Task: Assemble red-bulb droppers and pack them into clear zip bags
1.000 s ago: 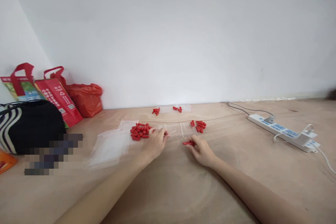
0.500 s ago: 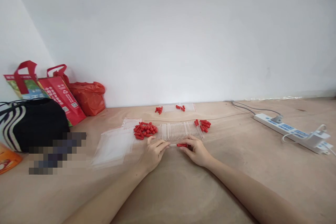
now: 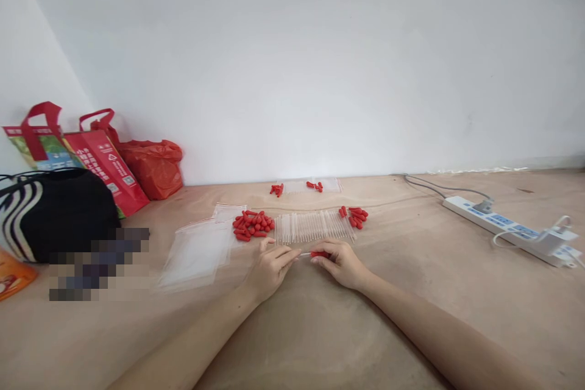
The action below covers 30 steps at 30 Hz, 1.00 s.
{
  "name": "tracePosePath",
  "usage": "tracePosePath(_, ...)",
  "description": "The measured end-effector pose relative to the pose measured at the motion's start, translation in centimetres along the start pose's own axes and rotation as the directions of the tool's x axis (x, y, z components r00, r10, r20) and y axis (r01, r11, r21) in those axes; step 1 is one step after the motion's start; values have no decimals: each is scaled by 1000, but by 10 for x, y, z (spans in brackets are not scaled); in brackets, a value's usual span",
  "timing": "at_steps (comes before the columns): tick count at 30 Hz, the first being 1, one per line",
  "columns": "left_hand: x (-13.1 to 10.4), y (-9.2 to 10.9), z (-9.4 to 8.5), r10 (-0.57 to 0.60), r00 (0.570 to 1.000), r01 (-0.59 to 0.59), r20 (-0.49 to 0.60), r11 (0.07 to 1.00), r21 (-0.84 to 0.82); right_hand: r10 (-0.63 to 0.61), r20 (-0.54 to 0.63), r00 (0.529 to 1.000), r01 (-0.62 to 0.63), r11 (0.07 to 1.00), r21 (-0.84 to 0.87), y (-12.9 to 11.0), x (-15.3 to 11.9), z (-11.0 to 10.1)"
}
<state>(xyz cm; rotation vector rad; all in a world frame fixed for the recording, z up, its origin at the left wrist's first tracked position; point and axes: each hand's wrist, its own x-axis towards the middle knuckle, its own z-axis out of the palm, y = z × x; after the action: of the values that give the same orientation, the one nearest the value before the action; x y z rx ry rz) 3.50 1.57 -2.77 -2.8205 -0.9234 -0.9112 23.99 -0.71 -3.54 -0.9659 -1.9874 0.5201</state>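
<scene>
Between finger and thumb, my left hand (image 3: pixel 269 269) pinches a thin clear glass dropper tube (image 3: pixel 305 255). A red rubber dropper bulb (image 3: pixel 319 254) is gripped in the fingers of my right hand (image 3: pixel 342 263). Tube and bulb lie in line and meet end to end; how far the tube sits inside the bulb I cannot tell. Just beyond my hands lies a row of clear dropper tubes (image 3: pixel 311 227). A heap of red bulbs (image 3: pixel 253 224) is at the row's left end, and several more red bulbs (image 3: pixel 358 216) are at its right.
Clear zip bags (image 3: pixel 196 255) lie flat at left. Farther back, another clear bag (image 3: pixel 297 185) has red bulbs around it. Shopping bags (image 3: pixel 107 164) and a black bag (image 3: pixel 77 213) stand far left. On the right is a white power strip (image 3: pixel 503 225) with cables.
My left hand has shifted slightly right, closer to the bulb, and less of the tube shows between the hands. The right hand keeps its pinch on the bulb.
</scene>
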Motion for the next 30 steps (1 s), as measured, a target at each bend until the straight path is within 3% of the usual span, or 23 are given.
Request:
tracePosePath(8,0,-1,1,71,997,-72,-27,997,-28,-58,2,998,58,998,-16,-4,-1,0)
tracePosePath(17,-1,0,-1,138,990,-138,33,990,1,-123,6,992,123,990,-67,0,-5,1)
tracePosePath(25,-2,0,1,284,957,-280,-57,957,72,-206,61,977,214,956,-199,3,-8,0)
tracePosePath(30,-2,5,1,317,946,-308,-70,945,114,-244,115,963,269,902,-339,0,-6,0)
